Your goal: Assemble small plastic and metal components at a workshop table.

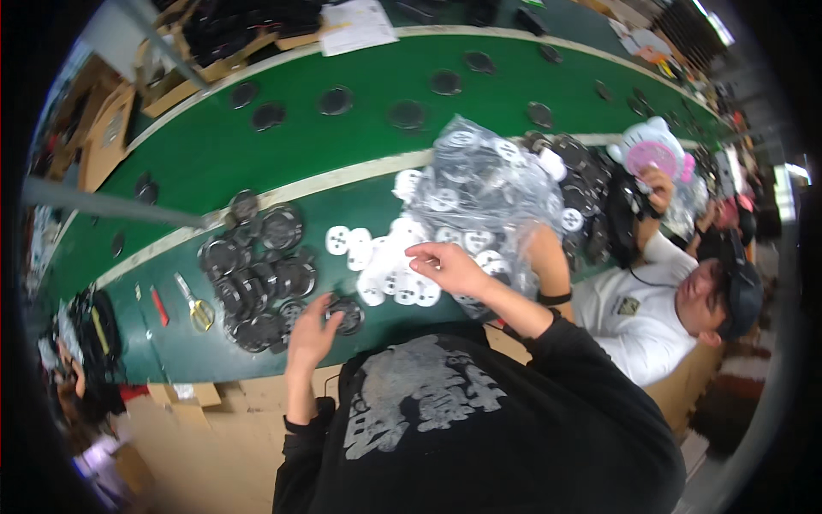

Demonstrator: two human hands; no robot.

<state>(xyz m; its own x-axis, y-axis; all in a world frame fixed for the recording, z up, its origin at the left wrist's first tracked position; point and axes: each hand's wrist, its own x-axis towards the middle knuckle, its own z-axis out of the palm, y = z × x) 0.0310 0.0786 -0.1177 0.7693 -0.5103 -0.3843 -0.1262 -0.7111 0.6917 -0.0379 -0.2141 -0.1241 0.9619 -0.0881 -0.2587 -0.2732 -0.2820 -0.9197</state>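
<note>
My left hand [312, 336] is at the table's near edge, thumb and fingers apart, beside a black round part [347, 315]. Whether a fingertip touches that part is not clear. Over a spread of white rounded plates with dark holes [401, 283] reaches my right hand [449, 267], its thumb and forefinger apart at the pile's bright, washed-out middle. Nothing shows plainly in its grip. To the left of the plates stand stacked black round parts [261, 278]. A clear plastic bag [471, 176] with more white plates lies beyond my right hand.
Scissors with yellow handles [201, 315] and a red-handled tool [160, 306] lie at the left. A green conveyor belt [368, 141] carries spaced black discs behind a pale rail. A co-worker in a white shirt [638, 308] sits at right, holding a blue-and-pink character-shaped object [652, 152].
</note>
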